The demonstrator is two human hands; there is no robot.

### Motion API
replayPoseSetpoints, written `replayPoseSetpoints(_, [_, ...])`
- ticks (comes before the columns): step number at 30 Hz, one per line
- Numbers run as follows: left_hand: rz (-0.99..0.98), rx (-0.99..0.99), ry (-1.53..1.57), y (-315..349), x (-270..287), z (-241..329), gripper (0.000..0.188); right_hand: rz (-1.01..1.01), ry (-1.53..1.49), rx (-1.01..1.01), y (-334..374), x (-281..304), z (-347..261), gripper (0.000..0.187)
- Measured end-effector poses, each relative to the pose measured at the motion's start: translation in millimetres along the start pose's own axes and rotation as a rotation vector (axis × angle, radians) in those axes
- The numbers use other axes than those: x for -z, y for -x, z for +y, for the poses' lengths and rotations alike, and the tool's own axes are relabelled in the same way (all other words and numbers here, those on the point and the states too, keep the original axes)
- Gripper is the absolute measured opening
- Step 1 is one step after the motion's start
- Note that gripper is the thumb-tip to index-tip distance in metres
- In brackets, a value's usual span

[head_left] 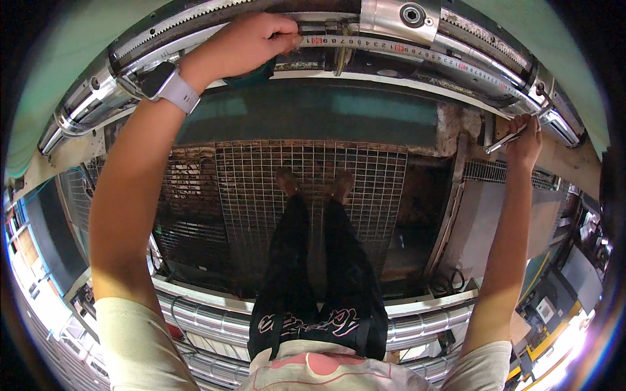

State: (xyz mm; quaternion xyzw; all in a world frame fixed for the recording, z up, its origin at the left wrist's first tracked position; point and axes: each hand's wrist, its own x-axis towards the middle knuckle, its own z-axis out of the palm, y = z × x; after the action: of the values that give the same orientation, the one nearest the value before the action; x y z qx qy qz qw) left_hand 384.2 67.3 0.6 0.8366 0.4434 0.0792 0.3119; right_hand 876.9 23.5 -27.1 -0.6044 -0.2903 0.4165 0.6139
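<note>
My left hand (254, 42), with a watch (163, 85) on its wrist, is at the far rail. Its thumb and forefinger are closed at the left visible end of a white measuring tape (372, 43). The tape runs rightward along the rail, with black and red markings. At the far right, my right hand (527, 143) is closed around a slim silver metal tool (503, 141); its exact kind is unclear. This hand is just below a shiny metal collar (542, 88) at the rail's right end. Part of the right hand's grip is hidden.
Toothed racks (486, 42) and a bolted metal block (401, 19) line the far rail. Another shiny collar (91, 98) is at left. Below are a dark green beam (313, 114) and a metal grating (313, 215) around my feet. Steel rollers (202, 319) lie behind my legs.
</note>
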Motion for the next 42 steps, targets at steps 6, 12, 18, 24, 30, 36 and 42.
replayPoseSetpoints(6, [0.039, 0.005, -0.013, 5, -2, 7, 0.023, 0.036, 0.241, 0.272, 46, -2, 12, 0.024])
replayPoseSetpoints(12, [0.143, -0.053, -0.079, 6, -3, 10, 0.021, -0.295, 0.465, 0.06, 127, -5, 76, 0.012])
replayPoseSetpoints(18, [0.295, -0.209, -0.145, 11, -9, 11, 0.021, -0.992, 1.203, 0.114, 140, -51, 154, 0.022])
replayPoseSetpoints(24, [0.226, -0.143, 0.102, 30, -70, 20, 0.027, -0.948, 1.174, 0.685, 104, -130, 249, 0.009])
replayPoseSetpoints(30, [0.256, -0.112, 0.147, 33, -173, -46, 0.038, -0.894, 1.231, 0.715, 36, -223, 299, 0.031])
replayPoseSetpoints(36, [0.406, -0.088, -0.362, -25, -272, -128, 0.043, -0.883, 0.967, 0.568, -97, -264, 417, 0.037])
replayPoseSetpoints(42, [0.515, 0.21, -0.599, -49, -329, -172, 0.04, -1.058, 0.806, 0.622, 57, -353, 302, 0.039])
